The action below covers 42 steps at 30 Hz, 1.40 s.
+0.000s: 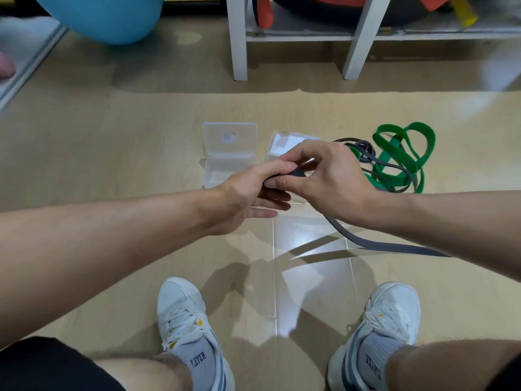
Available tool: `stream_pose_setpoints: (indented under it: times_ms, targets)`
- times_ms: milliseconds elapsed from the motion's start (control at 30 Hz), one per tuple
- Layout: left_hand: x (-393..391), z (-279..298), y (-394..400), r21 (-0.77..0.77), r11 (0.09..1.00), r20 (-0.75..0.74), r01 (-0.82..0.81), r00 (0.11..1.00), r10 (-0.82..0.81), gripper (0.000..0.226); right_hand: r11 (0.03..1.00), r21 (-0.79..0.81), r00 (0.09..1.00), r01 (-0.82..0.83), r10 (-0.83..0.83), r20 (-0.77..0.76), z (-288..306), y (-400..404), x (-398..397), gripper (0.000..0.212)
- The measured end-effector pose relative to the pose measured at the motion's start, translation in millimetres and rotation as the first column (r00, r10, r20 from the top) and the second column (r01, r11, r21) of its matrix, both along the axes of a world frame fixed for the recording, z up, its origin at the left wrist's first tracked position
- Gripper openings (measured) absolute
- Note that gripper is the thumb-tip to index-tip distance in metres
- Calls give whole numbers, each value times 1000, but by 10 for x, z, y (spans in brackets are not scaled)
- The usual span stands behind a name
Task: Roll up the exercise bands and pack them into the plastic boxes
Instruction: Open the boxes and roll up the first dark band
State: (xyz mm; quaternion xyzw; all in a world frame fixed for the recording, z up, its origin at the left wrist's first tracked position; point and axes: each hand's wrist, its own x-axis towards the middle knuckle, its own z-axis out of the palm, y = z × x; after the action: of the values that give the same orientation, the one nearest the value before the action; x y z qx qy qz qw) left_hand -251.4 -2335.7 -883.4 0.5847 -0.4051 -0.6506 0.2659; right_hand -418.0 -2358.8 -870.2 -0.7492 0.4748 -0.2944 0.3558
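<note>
Both hands meet over the floor on a dark grey exercise band [366,244]. My left hand [253,193] pinches its small rolled end, and my right hand [329,179] closes over the same roll from the right. The band's loose tail hangs under my right wrist and runs off to the right. A green band [403,162] lies in a loose heap on the floor at the right, tangled with more dark grey band. Two clear plastic boxes lie open on the floor: one [229,153] just beyond my left hand, the other [290,142] partly hidden behind my right hand.
White shelf legs [239,38] stand at the back with orange and black gear on the shelf. A blue exercise ball [107,15] sits at the back left. My two white shoes [183,314] rest on the wooden floor near the bottom.
</note>
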Motion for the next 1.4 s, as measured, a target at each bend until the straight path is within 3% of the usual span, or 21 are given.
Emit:
stream_pose_setpoints:
  times_ms: [133,233,433,667,833,967,1033,1133,1233,1400]
  targets:
    - [7,-30,22,15,1000,24,9,1000,-9,53,1000,-26,999,-3,2,-42,-17,22,8,19]
    - [32,-41,21,12,1000,25,5,1000,-5,51,997,56,998,-46,48,-33,-15,-1,3,20]
    - [66,-41,7,29,999,-148,-19,989,23,49,995,84,997,-53,49,56,-15,9,-20,30]
    - [79,-4,22,60,998,-255,-32,966,47,53,995,45,996,-87,88,-21,-1,-20,-49,24]
    - [93,18,21,108,994,-183,33,983,-12,49,997,-2,989,-73,72,-130,-35,-43,-76,18]
    - [58,33,24,89,993,82,77,993,-84,47,996,-34,966,-86,75,-246,-93,-43,-106,15]
    - [33,19,32,71,997,116,37,992,-45,42,995,-45,962,-89,74,-264,-97,-37,-108,14]
    - [36,6,21,37,999,71,-25,997,22,33,996,-13,974,-83,78,-214,-64,-57,-95,18]
    - [78,10,-10,58,994,-25,-98,995,99,39,996,53,991,-76,82,-103,-13,-101,-72,36]
    - [113,29,-13,148,986,-37,-82,995,89,48,987,158,1000,4,-3,-9,2,-152,-63,23]
